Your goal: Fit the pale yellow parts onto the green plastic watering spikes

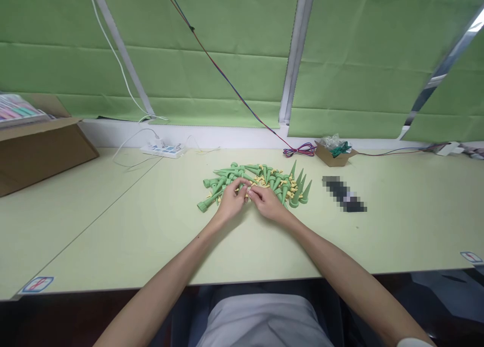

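A heap of green cone-shaped pieces (285, 188) lies on the pale table (151, 236), mixed with small yellow pieces (291, 191). At the heap's near edge, my left hand (233, 198) has its thumb and fingers pinched together. My right hand (264, 200) meets it from the right, also with closed fingertips. Whatever is between the fingertips is too small and hidden to make out. Several green cones stand upright at the heap's right side, points up.
An open cardboard box (45, 145) sits at the far left. Along the back are a white power strip (164, 149), a coiled red-blue cable (300, 150) and a small open carton (335, 155). A pixelated dark object (342, 193) lies right of the heap.
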### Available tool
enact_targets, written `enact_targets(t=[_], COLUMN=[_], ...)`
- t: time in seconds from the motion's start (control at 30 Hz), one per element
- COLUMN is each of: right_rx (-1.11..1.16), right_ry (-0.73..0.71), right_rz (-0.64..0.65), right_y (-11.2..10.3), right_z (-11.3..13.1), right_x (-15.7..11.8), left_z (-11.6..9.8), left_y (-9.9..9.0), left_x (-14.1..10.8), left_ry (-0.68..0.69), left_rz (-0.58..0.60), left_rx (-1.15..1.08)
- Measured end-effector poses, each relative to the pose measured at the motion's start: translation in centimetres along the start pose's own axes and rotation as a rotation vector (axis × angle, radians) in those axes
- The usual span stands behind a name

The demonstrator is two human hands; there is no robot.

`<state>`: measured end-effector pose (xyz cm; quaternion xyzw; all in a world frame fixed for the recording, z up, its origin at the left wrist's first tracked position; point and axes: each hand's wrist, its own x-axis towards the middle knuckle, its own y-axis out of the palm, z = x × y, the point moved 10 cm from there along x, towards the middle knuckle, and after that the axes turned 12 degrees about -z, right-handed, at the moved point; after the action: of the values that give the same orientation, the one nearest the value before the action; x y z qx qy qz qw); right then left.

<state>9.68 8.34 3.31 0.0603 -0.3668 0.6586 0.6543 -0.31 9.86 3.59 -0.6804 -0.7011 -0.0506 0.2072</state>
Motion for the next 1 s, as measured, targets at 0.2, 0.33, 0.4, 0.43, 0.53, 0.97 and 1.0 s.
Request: enact_targets(t=[0.2,0.33,0.4,0.43,0.53,0.97,1.0], right_rx=[-0.011,-0.021,-0.038,-0.044,-0.043,-0.010,-0.009], right_ry=[0.019,0.025,0.032,0.031,0.004,-0.049,-0.050], right_rz=[0.011,-0.018,-0.031,-0.031,-0.004,0.023,0.023], right_y=[0.1,-0.2,-0.4,-0.5,-0.4,-0.1,-0.1], right_z=[-0.1,-0.2,-0.1,0.0,0.6,0.9,1.0], right_x=[0.0,-0.1,-0.1,-0.1,-0.2,-0.2,-0.2], left_z=[0.1,-0.1,-0.1,0.0,0.1,-0.4,-0.3], left_y=[0.0,-0.2,-0.3,-0.4,-0.4,-0.6,-0.6], left_x=[0.0,0.1,0.1,0.2,0.3,0.0,0.0], left_ry=[-0.057,-0.041,-0.033,-0.028,-0.013,0.029,0.025], left_rz=[-0.014,-0.034,-0.043,-0.045,-0.046,-0.060,-0.059], left_rx=[-0.040,-0.044,-0.035,-0.029,-0.016,0.032,0.031])
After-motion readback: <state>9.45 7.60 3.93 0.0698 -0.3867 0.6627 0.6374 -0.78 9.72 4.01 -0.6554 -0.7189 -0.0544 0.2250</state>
